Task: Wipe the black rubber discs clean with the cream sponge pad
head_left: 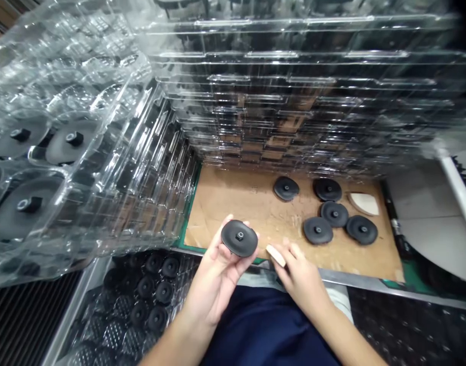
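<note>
My left hand [217,269] holds a black round disc [239,238] with a small hub in its middle, fingers curled round its rim, just in front of the table's near edge. My right hand [299,274] pinches a small pale flat piece [275,255] right beside the disc, almost touching it. Several more black discs [324,230] lie on the brown cardboard sheet [240,198] further out on the table. A pale wedge-shaped piece [365,203] rests at the right of them.
Tall stacks of clear plastic trays [293,101] wall off the back, and another stack [84,168] with discs in its pockets stands at the left. A tray of black discs [149,300] sits low at my left. A white curved surface [431,229] lies right.
</note>
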`<action>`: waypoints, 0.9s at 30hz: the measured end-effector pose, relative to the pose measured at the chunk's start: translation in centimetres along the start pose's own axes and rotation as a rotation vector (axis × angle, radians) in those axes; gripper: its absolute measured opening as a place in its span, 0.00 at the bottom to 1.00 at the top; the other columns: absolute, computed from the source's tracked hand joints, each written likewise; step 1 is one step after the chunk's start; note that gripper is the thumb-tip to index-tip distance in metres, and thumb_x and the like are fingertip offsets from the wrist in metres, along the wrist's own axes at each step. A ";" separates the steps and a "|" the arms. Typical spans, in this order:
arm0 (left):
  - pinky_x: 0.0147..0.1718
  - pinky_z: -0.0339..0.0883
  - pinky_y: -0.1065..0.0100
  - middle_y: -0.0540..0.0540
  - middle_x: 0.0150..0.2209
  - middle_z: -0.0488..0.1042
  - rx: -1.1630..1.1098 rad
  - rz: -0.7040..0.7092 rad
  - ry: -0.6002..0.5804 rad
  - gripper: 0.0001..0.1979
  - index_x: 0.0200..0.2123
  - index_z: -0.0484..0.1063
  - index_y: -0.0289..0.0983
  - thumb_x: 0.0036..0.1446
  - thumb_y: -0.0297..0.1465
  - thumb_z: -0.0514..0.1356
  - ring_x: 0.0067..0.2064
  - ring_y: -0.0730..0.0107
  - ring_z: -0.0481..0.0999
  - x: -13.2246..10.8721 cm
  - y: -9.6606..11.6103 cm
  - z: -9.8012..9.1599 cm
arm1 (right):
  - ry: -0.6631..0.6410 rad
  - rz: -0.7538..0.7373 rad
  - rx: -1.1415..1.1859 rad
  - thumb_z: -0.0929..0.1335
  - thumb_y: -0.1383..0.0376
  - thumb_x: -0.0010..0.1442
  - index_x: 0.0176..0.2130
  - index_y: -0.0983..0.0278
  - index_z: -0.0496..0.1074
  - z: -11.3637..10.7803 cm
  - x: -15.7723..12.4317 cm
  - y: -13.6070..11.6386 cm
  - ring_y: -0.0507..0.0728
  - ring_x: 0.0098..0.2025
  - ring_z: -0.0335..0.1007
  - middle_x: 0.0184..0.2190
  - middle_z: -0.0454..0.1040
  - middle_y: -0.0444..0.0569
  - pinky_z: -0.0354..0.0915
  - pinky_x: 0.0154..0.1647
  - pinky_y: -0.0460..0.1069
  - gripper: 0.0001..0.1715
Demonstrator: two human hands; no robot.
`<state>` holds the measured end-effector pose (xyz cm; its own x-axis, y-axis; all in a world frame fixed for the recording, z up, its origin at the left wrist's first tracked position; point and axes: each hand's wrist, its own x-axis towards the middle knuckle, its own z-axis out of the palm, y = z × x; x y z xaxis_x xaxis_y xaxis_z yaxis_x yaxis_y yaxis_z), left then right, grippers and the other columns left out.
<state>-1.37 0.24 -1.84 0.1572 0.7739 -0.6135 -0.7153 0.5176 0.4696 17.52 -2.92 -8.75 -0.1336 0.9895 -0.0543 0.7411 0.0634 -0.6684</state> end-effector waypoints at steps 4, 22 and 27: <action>0.53 0.69 0.56 0.40 0.53 0.75 0.011 0.003 -0.004 0.30 0.55 0.68 0.42 0.47 0.35 0.69 0.54 0.54 0.74 0.0 -0.3 -0.1 | 0.063 -0.015 0.082 0.62 0.64 0.65 0.46 0.64 0.72 -2.8 2.4 -2.7 0.57 0.41 0.76 0.40 0.78 0.53 0.72 0.40 0.50 0.13; 0.46 0.71 0.70 0.49 0.44 0.80 0.210 0.003 -0.018 0.26 0.46 0.76 0.45 0.41 0.29 0.72 0.44 0.66 0.79 -1.2 -0.2 1.9 | 0.095 -0.474 0.321 0.59 0.72 0.65 0.43 0.68 0.70 -6.2 3.0 -10.9 0.53 0.33 0.70 0.33 0.77 0.49 0.61 0.34 0.50 0.13; 0.49 0.71 0.66 0.46 0.43 0.80 0.267 -0.077 -0.074 0.34 0.51 0.73 0.42 0.36 0.33 0.74 0.48 0.57 0.77 -1.4 -0.7 2.8 | 0.274 -0.408 0.282 0.59 0.71 0.65 0.43 0.70 0.71 -6.7 3.7 -11.0 0.55 0.33 0.68 0.33 0.77 0.50 0.60 0.37 0.52 0.13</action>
<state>0.80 -0.17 0.53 0.2601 0.7479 -0.6107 -0.4962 0.6461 0.5799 13.28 0.89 3.42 -0.1691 0.8918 0.4197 0.4558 0.4483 -0.7689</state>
